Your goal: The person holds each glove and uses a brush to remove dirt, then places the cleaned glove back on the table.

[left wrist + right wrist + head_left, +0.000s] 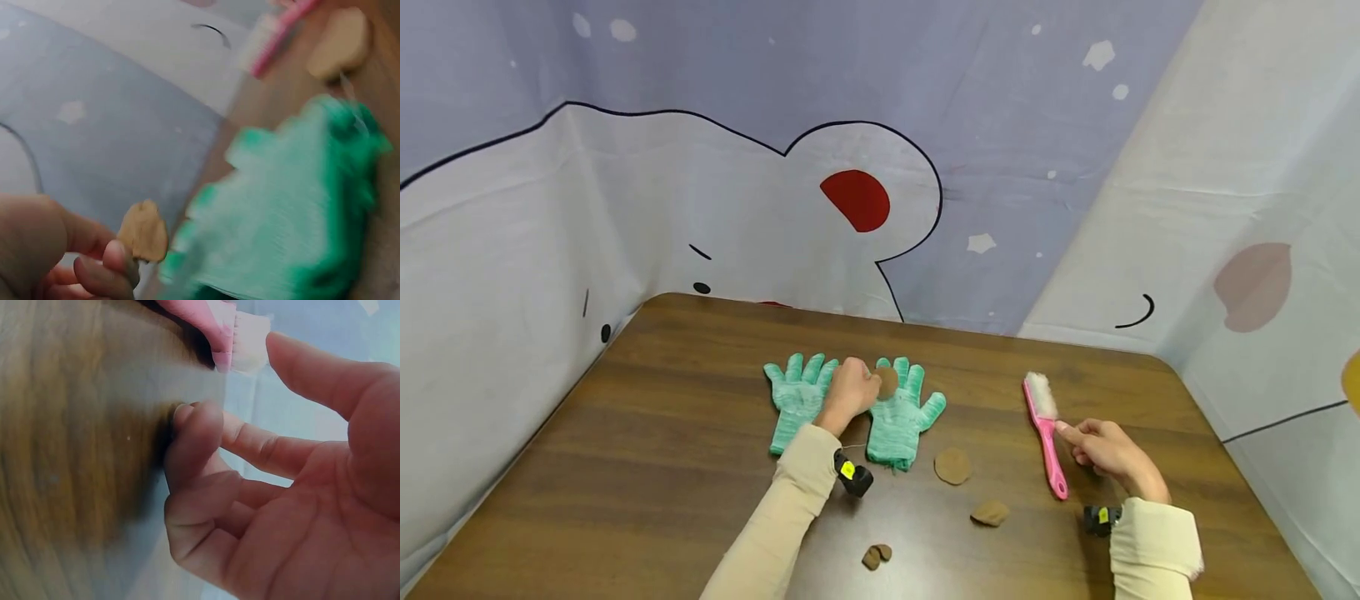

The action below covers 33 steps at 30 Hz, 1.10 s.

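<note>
My left hand (852, 386) pinches a thin brown round piece (887, 382) between thumb and fingers, over the fingers of the right-hand one of two knitted green gloves (892, 437). In the left wrist view the brown piece (144, 232) shows a creased surface, and the glove (262, 212) is blurred. The other green glove (796, 404) lies just left of that hand. My right hand (1108, 454), fingers loosely curled and holding nothing, hovers beside a pink-handled brush (1051, 458) with white bristles. Its thumb is close to the brush's neck in the head view.
Another flat brown disc (952, 466) lies right of the gloves. Nearer the front are a folded-looking brown piece (990, 512) and small brown bits (875, 557). The brown wooden table (625, 467) is bordered by a printed curtain (760, 225) at the back and sides.
</note>
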Available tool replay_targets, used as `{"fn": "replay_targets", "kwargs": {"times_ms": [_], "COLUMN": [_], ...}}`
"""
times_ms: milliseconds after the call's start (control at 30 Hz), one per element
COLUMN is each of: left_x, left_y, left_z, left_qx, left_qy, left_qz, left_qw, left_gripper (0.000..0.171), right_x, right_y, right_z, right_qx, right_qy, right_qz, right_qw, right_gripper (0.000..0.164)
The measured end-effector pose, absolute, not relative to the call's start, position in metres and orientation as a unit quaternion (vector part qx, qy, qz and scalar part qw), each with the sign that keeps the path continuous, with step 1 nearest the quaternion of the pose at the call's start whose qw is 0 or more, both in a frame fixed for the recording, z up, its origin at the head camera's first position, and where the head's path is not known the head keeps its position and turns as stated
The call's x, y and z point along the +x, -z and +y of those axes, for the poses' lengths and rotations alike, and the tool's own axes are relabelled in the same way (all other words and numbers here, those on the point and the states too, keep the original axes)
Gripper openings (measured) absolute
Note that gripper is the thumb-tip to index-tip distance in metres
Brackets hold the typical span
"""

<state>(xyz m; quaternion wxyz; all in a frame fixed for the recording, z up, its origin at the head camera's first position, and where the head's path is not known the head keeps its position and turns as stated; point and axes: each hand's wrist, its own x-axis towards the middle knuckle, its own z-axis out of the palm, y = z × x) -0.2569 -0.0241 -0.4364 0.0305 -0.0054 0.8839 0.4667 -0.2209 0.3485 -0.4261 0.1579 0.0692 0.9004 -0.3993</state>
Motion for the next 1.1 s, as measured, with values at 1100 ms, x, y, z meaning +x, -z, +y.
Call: {"fn": "replay_targets", "kwargs": {"times_ms": [1100], "left_x": [-0.168], "left_y": [0.416], "left_z": [-0.095], "left_qx": [0.193], "left_qy": [-0.332], "left_qz": [0.903], "left_qw": [0.195], "left_gripper": [0.038], "right_x": [-0.218], "right_y": [0.418], "right_z": [0.364], "right_qx": [0.061], "right_qy": [0.408], "right_qz": [0.901], "right_qw": [0.131], "right_gripper": [0.064]}}
